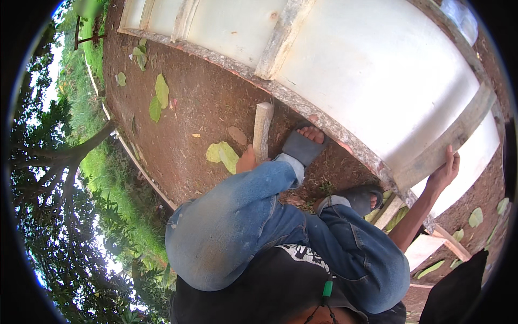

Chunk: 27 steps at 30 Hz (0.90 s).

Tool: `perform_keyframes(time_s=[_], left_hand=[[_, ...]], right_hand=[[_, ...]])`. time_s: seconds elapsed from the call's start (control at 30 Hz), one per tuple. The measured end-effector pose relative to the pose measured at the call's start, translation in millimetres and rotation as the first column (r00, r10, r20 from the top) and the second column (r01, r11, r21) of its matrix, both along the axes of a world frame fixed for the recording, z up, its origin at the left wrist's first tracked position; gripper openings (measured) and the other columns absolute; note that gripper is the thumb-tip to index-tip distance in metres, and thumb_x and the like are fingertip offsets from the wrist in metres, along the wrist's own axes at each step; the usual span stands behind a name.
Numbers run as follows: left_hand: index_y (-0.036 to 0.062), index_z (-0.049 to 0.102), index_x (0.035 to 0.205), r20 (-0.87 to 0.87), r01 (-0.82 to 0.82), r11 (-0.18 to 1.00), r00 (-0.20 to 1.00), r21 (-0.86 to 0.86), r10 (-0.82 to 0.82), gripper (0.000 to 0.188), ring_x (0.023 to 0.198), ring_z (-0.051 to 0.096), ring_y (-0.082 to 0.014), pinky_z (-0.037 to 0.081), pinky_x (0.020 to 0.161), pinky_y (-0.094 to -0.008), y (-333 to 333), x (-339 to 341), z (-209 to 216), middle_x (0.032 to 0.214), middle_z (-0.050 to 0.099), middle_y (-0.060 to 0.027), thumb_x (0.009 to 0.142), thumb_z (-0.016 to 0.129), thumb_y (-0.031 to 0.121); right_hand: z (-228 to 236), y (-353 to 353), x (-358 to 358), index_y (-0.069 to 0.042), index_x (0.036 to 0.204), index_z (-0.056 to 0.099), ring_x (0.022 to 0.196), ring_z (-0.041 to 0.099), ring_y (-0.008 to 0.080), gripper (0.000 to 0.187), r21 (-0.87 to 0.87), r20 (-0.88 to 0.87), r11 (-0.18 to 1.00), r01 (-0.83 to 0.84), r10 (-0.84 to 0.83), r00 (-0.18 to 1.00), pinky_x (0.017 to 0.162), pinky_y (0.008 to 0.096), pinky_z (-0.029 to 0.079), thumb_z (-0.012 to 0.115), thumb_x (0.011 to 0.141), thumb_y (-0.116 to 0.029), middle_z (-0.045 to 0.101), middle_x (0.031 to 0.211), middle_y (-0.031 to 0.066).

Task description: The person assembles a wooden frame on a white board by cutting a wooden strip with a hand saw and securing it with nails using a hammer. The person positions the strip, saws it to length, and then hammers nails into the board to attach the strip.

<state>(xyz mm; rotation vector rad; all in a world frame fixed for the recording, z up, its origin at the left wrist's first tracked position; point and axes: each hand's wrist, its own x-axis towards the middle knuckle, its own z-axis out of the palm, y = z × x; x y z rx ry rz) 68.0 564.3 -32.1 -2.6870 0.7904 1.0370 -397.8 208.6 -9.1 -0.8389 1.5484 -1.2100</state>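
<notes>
My left hand [247, 161] is beside my raised knee, closed round the lower end of a short, rough piece of wood [263, 125]; the knee hides part of the hand. The wood stands out upright from the hand, its cut end near the frame's edge. On the right, my right hand [445, 170] grips the near edge of a flat wooden slat [445, 141], its fingers bent at the edge. That slat lies across a large white sheet [372, 70], at the right end of a long wooden frame [226, 62].
Other crosspieces [283, 38] span the sheet farther left. My sandalled feet [305, 143] are by the frame's near edge, on brown soil [189, 92] with fallen leaves [159, 97]. Wood offcuts [389, 211] lie below the right end. A tree [75, 151] and grass stand at the left.
</notes>
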Motion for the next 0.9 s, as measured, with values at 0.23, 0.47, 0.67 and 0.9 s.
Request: perform_keyframes(time_s=[0.23, 0.47, 0.67, 0.9], left_hand=[[-0.0008, 0.049, 0.129, 0.139, 0.172, 0.880, 0.983, -0.444, -0.122, 0.071, 0.097, 0.068, -0.0432, 0.053, 0.081, -0.0481, -69, 59, 111, 0.106, 0.069, -0.0234, 0.078, 0.082, 0.035], [-0.0076, 0.049, 0.126, 0.341, 0.518, 0.652, 0.855, -0.553, -0.390, 0.073, 0.090, 0.069, -0.0390, 0.054, 0.078, -0.0444, -231, 95, 201, 0.101, 0.068, -0.0257, 0.079, 0.082, 0.039], [-0.0083, 0.055, 0.120, 0.330, 0.701, 0.432, 0.675, -0.568, -0.660, 0.065, 0.080, 0.070, -0.0237, 0.057, 0.072, -0.0352, -393, 77, 250, 0.093, 0.071, -0.0183, 0.082, 0.081, 0.038], [-0.0003, 0.066, 0.112, 0.016, 0.708, 0.429, 0.527, -0.561, -0.850, 0.033, 0.078, 0.065, -0.0150, 0.055, 0.071, -0.0297, -556, -85, 286, 0.090, 0.069, -0.0055, 0.085, 0.073, 0.018]], right_hand=[[85, 18, -16, 0.007, 0.134, 0.053, 0.107, 0.059, 0.0285, 0.066, 0.064, -0.124, 0.940, 0.335, -0.325, 0.937, 0.093, 0.0394, 0.049, 0.071, 0.089, -0.038, 0.059, 0.125, 0.0174], [79, 97, -103, 0.004, 0.127, 0.061, 0.110, 0.057, 0.0231, 0.046, -0.052, -0.290, 0.946, 0.321, -0.322, 0.901, 0.096, 0.0359, 0.046, 0.067, 0.093, -0.027, 0.061, 0.125, 0.0134], [85, 223, -156, 0.003, 0.125, 0.063, 0.103, 0.061, 0.0216, 0.038, -0.124, -0.414, 0.930, 0.346, -0.365, 0.833, 0.093, 0.0347, 0.048, 0.072, 0.092, -0.014, 0.066, 0.117, 0.0111], [100, 327, -109, 0.003, 0.113, 0.064, 0.090, 0.058, 0.0164, 0.034, -0.048, -0.562, 0.759, 0.649, -0.558, 0.611, 0.083, 0.0304, 0.049, 0.074, 0.093, -0.022, 0.065, 0.102, 0.0083]])
